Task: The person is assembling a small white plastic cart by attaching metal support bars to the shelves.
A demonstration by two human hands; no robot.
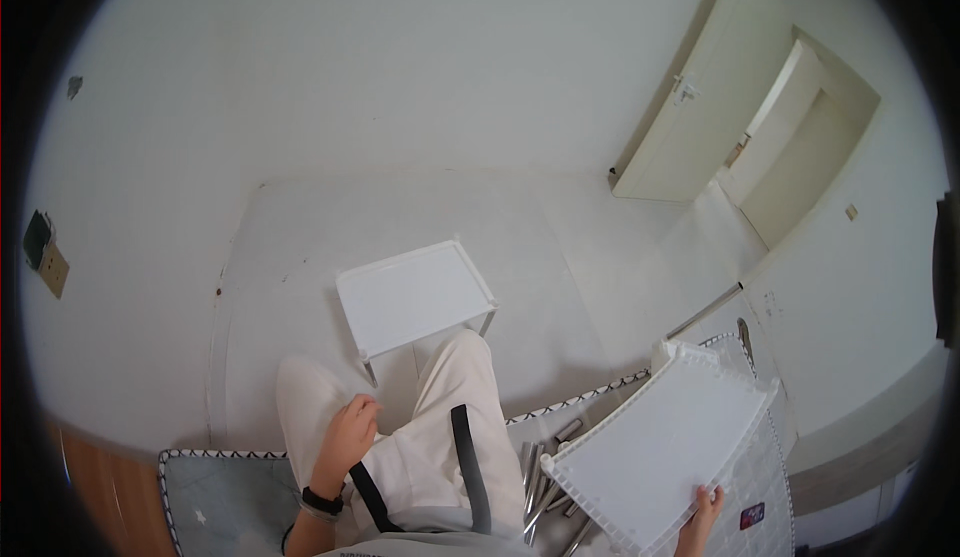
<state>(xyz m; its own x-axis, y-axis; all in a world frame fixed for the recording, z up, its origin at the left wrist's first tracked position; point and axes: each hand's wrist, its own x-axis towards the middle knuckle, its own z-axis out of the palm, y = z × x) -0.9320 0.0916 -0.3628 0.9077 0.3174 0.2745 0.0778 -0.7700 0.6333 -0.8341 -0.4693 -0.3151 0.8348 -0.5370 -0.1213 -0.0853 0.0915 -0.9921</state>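
Note:
My right hand [705, 517] grips the near right edge of a white rectangular plastic shelf panel [655, 437], its fingertips over the rim. The panel lies tilted at my right, above several silver metal tubes [548, 477]. Over my left thigh, my left hand [350, 429] is loosely bent with nothing visible in it. A black band circles that wrist. In front of my knees, a white shelf tier [415, 295] stands on the floor on short metal legs.
I sit on a padded mat with a black-and-white braided edge [200, 453]. A small dark patterned card-like item [752, 516] lies on it at the right. An ajar door [700, 87] stands at the far right; a wall socket [53, 269] is at the left.

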